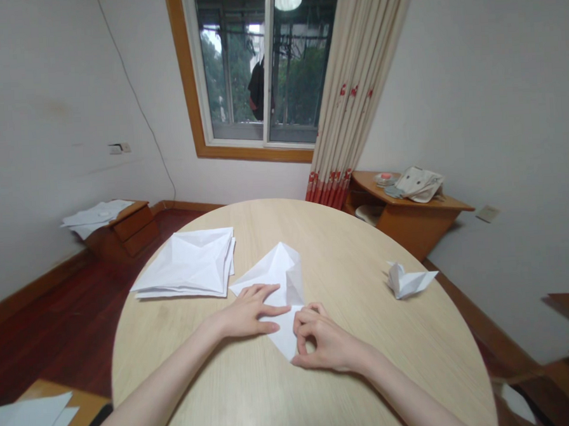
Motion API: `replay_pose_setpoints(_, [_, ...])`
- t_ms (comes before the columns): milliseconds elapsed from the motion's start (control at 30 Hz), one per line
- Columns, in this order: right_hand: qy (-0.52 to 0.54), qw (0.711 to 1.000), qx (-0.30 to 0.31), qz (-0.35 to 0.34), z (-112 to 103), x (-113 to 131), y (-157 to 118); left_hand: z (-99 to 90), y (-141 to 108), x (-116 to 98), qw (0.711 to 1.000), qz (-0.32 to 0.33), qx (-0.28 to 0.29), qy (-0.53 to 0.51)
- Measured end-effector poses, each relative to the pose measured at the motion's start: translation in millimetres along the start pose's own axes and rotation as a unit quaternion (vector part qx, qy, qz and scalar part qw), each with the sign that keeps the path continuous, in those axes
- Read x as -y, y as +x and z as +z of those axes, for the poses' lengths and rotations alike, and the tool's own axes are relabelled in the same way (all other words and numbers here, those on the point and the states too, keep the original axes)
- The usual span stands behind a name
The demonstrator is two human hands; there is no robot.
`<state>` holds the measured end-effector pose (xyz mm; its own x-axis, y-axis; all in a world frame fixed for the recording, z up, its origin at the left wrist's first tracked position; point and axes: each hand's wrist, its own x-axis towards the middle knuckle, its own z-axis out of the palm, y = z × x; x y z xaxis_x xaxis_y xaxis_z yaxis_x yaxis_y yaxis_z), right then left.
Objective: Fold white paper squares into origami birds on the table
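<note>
A partly folded sheet of white paper (282, 270) lies on the round wooden table (217, 382), its creased flaps spread toward the far side. My left hand (251, 311) rests flat on the paper's left part with the fingers stretched out. At the lower right edge, my right hand (322, 338) pinches the paper between thumb and fingers, close to its near corner. Left of it sits a stack of creased white paper sheets (186, 262). A folded paper bird (407, 281) stands on the table's right side.
Behind the table are a window (262, 68) and a long curtain (354, 82). A corner desk (408, 216) at the back right bears a cloth bag (420, 183). On the left, papers lie on a small cabinet (135, 228); more sheets (31, 423) lie at the lower left.
</note>
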<state>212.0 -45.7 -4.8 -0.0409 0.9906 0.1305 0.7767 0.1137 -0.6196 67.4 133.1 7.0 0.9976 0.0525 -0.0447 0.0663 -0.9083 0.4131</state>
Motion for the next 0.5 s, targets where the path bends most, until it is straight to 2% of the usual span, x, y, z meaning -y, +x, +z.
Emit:
replay_pose_setpoints(267, [-0.016,1.000,-0.009,-0.010,2,-1,-1,1.1,0,1,1.000,0.001,-0.003,0.003])
replay_pose_setpoints(500, [-0.064,0.989,-0.128,-0.030,-6,-16,2,9.3,-2,1,0.997,0.028,-0.074,0.012])
